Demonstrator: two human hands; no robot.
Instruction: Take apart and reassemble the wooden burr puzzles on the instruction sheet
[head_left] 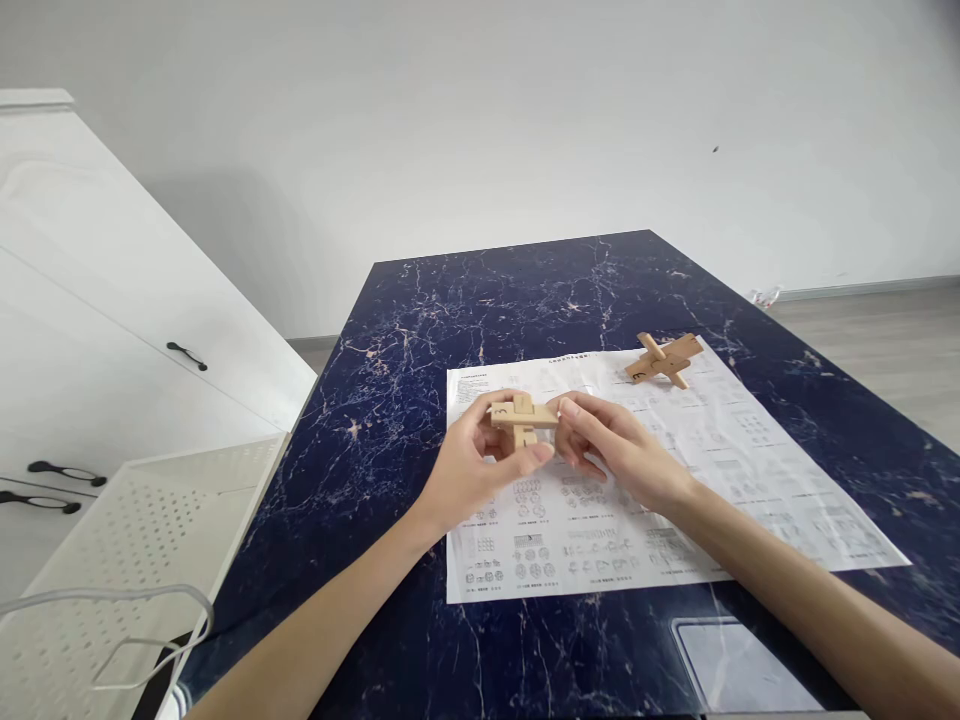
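Both hands hold one small wooden interlocking puzzle above a printed sheet. Its pale pieces cross each other, and a dark mark shows on the left end. My left hand wraps round its left side, with the thumb below. At its right end, my right hand pinches the wood between thumb and fingers. A second group of crossed wooden pieces rests on the upper right corner of the paper sheet. The sheet is covered with small printed diagrams, too small to read.
The paper lies on a dark blue marble-patterned table. A white cabinet with black handles stands at the left, beside a perforated white surface with a pale cable. A grey wall is behind.
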